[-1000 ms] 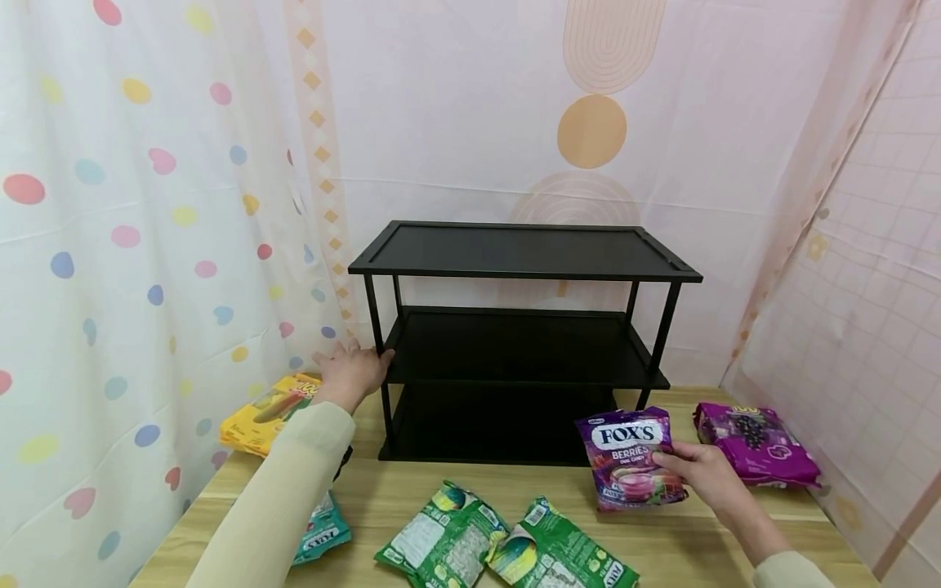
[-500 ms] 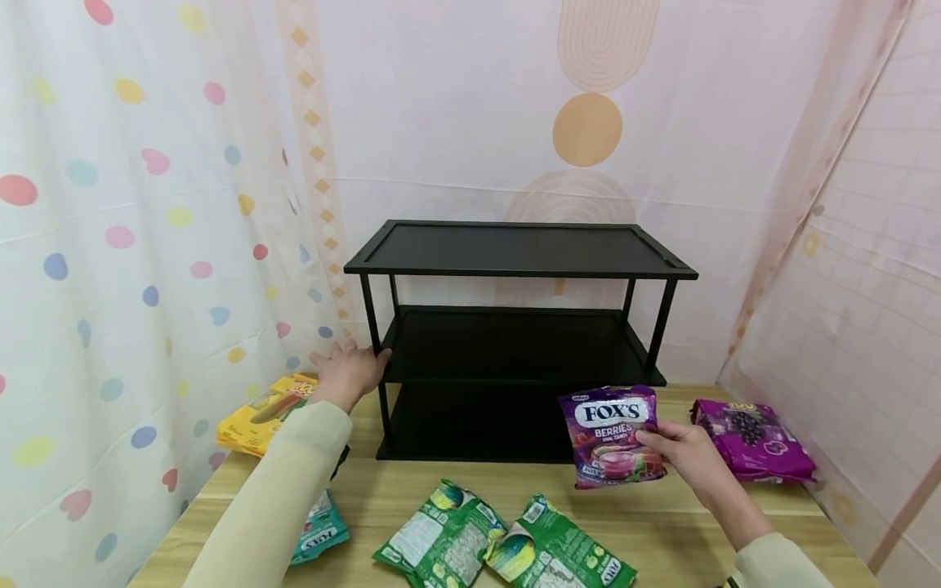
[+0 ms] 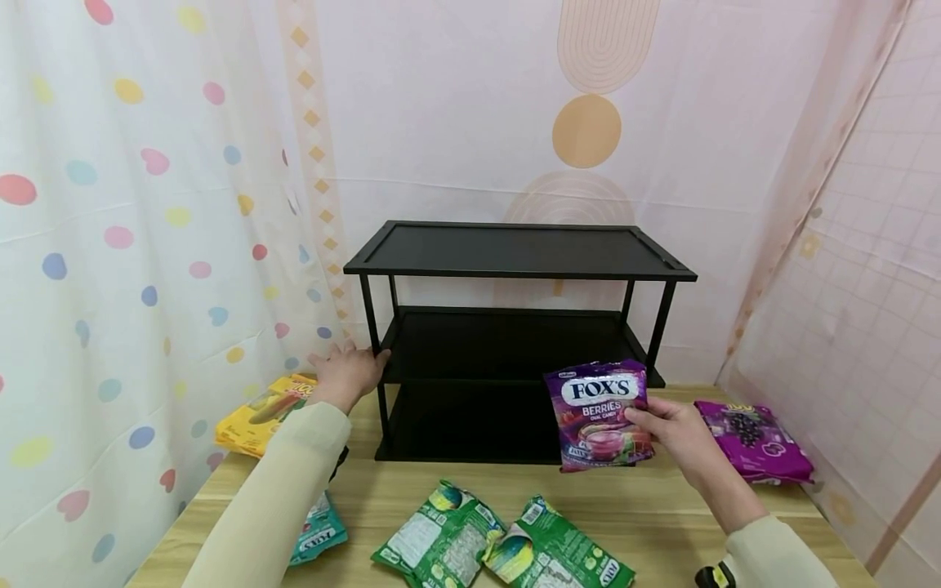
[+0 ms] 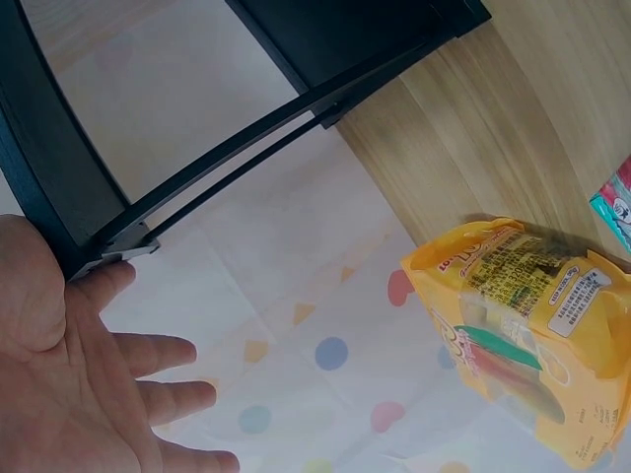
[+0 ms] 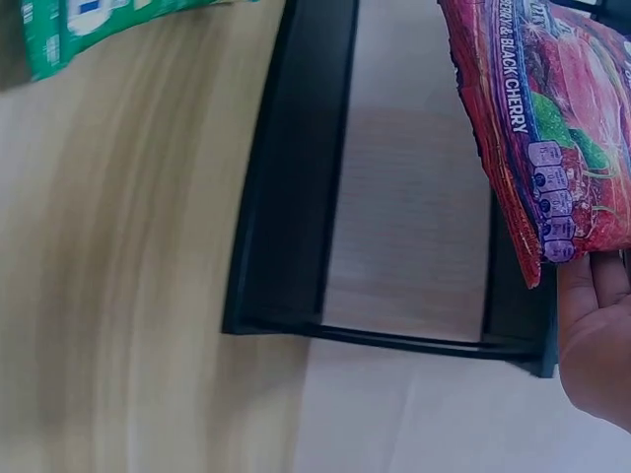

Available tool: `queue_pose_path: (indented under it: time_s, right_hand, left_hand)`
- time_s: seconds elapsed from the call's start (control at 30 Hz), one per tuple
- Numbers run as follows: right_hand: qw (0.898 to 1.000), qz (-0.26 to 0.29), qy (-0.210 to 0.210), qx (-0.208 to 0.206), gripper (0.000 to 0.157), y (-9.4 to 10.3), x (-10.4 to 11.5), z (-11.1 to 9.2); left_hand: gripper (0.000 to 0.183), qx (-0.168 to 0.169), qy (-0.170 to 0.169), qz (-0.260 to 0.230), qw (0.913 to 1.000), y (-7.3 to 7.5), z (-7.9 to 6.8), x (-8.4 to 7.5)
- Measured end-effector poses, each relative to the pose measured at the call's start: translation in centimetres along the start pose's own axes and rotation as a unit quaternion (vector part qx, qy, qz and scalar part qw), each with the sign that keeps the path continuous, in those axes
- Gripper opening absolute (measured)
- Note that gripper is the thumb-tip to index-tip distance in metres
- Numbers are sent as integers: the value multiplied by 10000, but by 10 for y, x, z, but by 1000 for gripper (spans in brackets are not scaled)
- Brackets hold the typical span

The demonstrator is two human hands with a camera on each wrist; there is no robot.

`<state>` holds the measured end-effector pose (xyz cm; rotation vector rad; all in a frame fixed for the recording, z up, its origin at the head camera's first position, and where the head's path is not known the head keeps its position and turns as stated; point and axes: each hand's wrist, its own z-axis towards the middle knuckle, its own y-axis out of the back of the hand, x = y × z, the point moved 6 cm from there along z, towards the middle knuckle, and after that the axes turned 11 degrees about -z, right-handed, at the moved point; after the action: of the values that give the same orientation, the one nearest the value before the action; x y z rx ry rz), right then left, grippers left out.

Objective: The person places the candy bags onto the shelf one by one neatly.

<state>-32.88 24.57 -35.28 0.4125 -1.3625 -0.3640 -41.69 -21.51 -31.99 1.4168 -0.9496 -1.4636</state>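
Observation:
In the head view my right hand (image 3: 680, 437) pinches a purple bag of Fox's Berries candy (image 3: 599, 416) by its right edge, thumb on the front. The bag hangs upright in front of the black three-tier shelf (image 3: 518, 249), covering part of its lower right. My left hand (image 3: 347, 376) rests against the shelf's left front post, its thumb on the post. In the left wrist view the left hand (image 4: 79, 384) has its fingers spread and straight beside the shelf frame. The right wrist view shows the candy bag (image 5: 552, 138) above the right hand (image 5: 601, 335).
A yellow bag (image 3: 260, 416) lies left of the shelf, with a teal Fox's bag (image 3: 319, 531) nearer, partly behind the left sleeve. Two green bags (image 3: 444, 535) lie in front. A purple grape bag (image 3: 757, 441) sits at the right, by the curtain.
My right hand has raised the candy bag and carried it left, toward the shelf's middle tier. The left hand stays at the post.

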Motion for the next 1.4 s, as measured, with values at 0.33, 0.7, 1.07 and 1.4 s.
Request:
queue_pose_path:
  time_s: [0.33,0.7,1.07,1.4]
  right_hand:
    - [9999,152,-36,-27,45,8,27,7]
    - [9990,434,35,-27,47,11,47,15]
    - [9969,750,217,-108,37,12,70,24]
    - [9933,1056,387,-249,13,17,84,31]
  left_hand:
    - [61,-10,-9,-8,10000,1,-1,-2]
    - [61,-1,-12,15,10000,-1,2,0]
    - [62,26,17,-4,10000,-2,3,3]
    - [61,6,4,34,10000,-2,2,3]
